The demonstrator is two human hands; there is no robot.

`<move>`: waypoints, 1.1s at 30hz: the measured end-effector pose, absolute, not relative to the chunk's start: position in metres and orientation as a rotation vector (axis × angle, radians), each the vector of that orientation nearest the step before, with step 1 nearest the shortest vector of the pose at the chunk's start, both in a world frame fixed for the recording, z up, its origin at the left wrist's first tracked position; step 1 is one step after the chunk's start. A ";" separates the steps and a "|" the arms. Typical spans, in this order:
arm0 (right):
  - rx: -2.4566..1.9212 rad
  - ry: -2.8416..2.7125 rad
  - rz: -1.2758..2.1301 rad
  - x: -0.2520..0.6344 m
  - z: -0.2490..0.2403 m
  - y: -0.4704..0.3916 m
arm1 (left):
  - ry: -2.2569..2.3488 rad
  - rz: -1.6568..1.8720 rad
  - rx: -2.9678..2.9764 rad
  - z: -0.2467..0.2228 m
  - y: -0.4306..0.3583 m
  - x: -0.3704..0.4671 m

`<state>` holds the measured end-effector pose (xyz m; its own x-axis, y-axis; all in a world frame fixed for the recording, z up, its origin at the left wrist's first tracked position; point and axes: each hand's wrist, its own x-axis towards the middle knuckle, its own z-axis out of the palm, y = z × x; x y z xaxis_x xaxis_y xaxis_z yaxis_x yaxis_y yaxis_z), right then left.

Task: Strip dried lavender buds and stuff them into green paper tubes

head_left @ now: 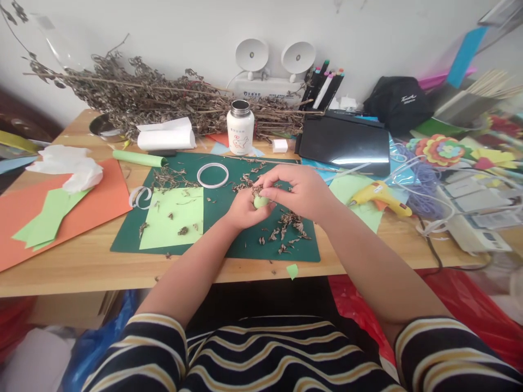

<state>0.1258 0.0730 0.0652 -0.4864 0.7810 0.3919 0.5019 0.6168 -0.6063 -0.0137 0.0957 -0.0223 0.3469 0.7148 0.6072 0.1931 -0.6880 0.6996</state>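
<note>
Over the green cutting mat (241, 239), my left hand (245, 209) is wrapped round a small light-green piece (260, 202) that looks like rolled paper. Crumpled brown dried leaves (256, 190) show at its top. My right hand (296, 190) reaches across from the right, thumb and forefinger pinching at those leaves. More dried leaf bits (292, 220) lie loose on the mat below my right hand, and others sit just behind my left hand. To the left, a light-green paper square (174, 218) carries a few leaf crumbs. My fingers hide most of the rolled piece.
A white open bottle (240, 130) stands behind the mat, near a white tape ring (212, 176). Dried branches (163, 98) line the wall. On the right are a yellow glue gun (379, 197), a black case (345, 142) and a power strip (474, 218). Orange paper (102, 198) lies left.
</note>
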 end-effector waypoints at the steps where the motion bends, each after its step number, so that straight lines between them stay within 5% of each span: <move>1: -0.963 -2.225 0.516 0.127 0.065 0.074 | 0.792 1.335 2.112 -0.022 0.096 -0.014; 12: -0.911 -2.721 0.122 0.136 0.092 0.077 | 0.807 1.369 2.200 -0.022 0.096 -0.017; 33: -0.816 -2.573 0.244 0.136 0.087 0.085 | 0.804 1.320 2.071 -0.023 0.097 -0.014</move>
